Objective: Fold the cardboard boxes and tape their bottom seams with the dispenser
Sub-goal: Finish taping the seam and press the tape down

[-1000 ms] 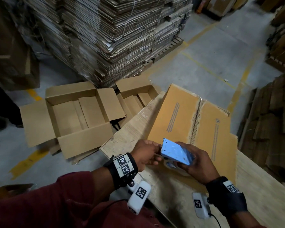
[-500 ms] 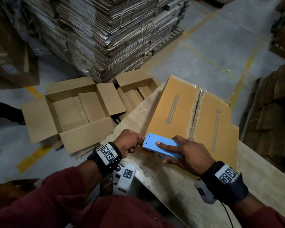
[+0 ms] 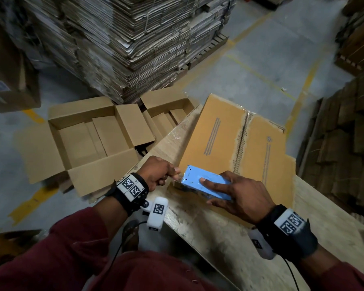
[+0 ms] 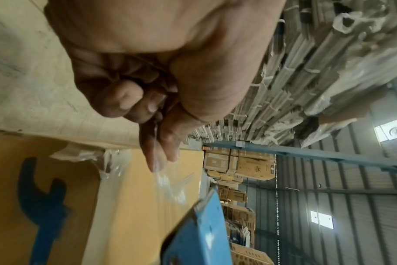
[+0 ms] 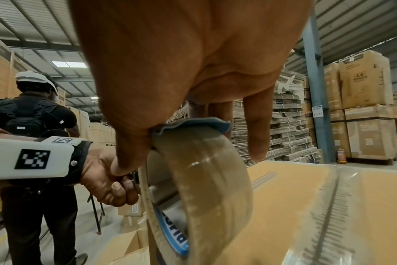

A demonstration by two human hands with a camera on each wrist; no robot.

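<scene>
At the near-left edge of the wooden table [image 3: 219, 234], the right hand [image 3: 243, 198] gripped the blue tape dispenser [image 3: 202, 182] on the folded cardboard box [image 3: 221, 133]. The left hand [image 3: 158, 173] pinched the clear tape end [image 4: 168, 181]. The box's seam already looked taped; two open boxes [image 3: 88, 139] on the floor seemed finished.

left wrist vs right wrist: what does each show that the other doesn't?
Left wrist only: the left hand pinching the clear tape end drawn from the blue dispenser, and a blue printed mark on the box side.

Right wrist only: the right hand gripping the dispenser over its tape roll, the already taped seam on the box top, and a bystander in a white helmet.

Both: the yellow-brown box, the dispenser, the left hand, and stacks of flat cardboard behind.
</scene>
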